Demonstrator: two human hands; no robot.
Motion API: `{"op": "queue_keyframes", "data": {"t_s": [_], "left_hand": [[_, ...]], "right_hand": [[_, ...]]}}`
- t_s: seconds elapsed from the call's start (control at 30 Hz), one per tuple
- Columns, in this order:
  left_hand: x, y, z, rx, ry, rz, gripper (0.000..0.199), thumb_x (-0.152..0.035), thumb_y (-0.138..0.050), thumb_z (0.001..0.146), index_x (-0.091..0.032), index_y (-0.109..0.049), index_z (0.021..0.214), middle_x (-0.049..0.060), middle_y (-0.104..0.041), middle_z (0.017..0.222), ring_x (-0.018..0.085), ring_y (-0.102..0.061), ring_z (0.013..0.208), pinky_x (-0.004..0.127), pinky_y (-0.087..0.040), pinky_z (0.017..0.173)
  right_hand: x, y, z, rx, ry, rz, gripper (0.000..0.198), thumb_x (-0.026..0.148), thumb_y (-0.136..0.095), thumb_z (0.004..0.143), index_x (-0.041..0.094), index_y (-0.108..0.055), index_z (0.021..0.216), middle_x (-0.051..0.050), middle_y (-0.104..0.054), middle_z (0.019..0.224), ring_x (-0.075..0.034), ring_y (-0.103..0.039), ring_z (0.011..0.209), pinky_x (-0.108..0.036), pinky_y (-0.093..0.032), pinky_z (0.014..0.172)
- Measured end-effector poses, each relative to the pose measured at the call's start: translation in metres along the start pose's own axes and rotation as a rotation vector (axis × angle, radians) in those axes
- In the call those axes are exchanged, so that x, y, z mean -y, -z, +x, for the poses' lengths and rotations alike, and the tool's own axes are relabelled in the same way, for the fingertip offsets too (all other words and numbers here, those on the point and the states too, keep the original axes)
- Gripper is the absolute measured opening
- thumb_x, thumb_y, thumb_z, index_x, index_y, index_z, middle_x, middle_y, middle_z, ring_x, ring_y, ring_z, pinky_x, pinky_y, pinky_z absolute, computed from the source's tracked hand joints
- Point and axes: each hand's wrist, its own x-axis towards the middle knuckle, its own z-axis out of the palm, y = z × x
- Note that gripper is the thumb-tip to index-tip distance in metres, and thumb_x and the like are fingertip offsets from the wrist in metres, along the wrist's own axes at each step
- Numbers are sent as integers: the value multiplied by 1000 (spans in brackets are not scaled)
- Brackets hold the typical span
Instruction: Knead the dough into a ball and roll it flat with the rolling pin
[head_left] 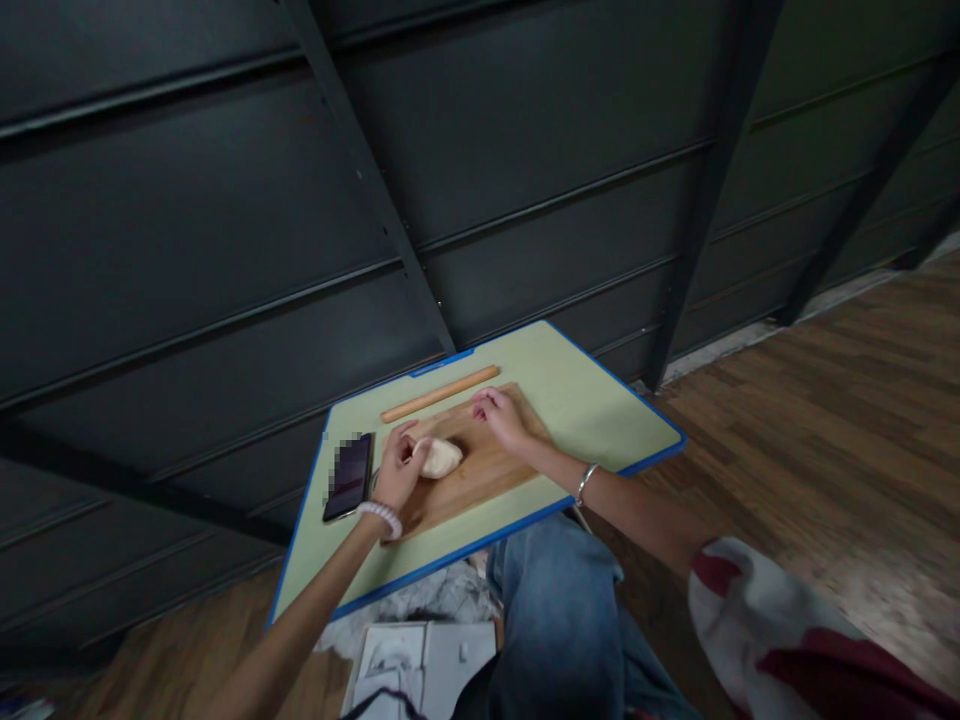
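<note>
A pale lump of dough (pixel 442 458) rests on a wooden board (pixel 499 468). My left hand (pixel 397 468) has its thumb and fingers closed on the dough's left side. Over the far right part of the board is my right hand (pixel 501 416), apart from the dough, its fingers curled together. Whatever those fingers may hold is too small to make out. Beyond the board lies a slim wooden rolling pin (pixel 439 394), which neither hand touches.
The board sits on a small light-green table (pixel 600 400) with a blue rim. A phone (pixel 351 482) lies left of my left hand. Dark metal panels (pixel 525 130) stand close behind the table. Beneath it is a white box (pixel 457 660) near my knees.
</note>
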Motion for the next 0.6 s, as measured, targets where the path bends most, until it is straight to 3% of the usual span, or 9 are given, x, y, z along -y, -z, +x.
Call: {"op": "queue_keyframes", "data": {"t_s": [0.13,0.2,0.33,0.47,0.6], "left_hand": [[-16,9,25,314,-274,457,34,-39,-31,91,-20,-59,95,8,-62,97,21,-59,95,33,-43,85],[-28,6,38,386,-353,625,35,-38,-31,90,-18,-60,87,10,-63,93,23,-60,89,36,-45,82],[-38,-2,46,610,-553,605,26,-34,-40,86,-19,-61,86,10,-64,94,22,-60,92,36,-44,88],[-35,-7,37,607,-607,485,25,-36,-52,80,-21,-63,96,10,-64,107,23,-57,103,38,-42,95],[-38,-23,29,539,-633,449,23,-36,-55,79,-19,-66,90,10,-67,98,24,-60,95,39,-45,90]], "right_hand": [[0,0,0,23,28,8,11,26,-46,74,19,-54,73,3,-55,63,-10,-52,59,-22,-42,59],[0,-1,1,19,15,6,11,26,-46,74,19,-54,73,4,-54,62,-10,-51,58,-22,-41,58],[0,-3,1,-4,-6,4,10,25,-46,74,19,-53,74,4,-54,62,-10,-50,57,-22,-41,57],[1,-1,-1,30,15,-52,11,22,-44,77,19,-54,75,3,-54,63,-11,-51,60,-23,-41,59],[13,-5,-2,65,79,-216,12,21,-43,81,20,-55,77,2,-57,69,-12,-54,68,-24,-41,66]]}}
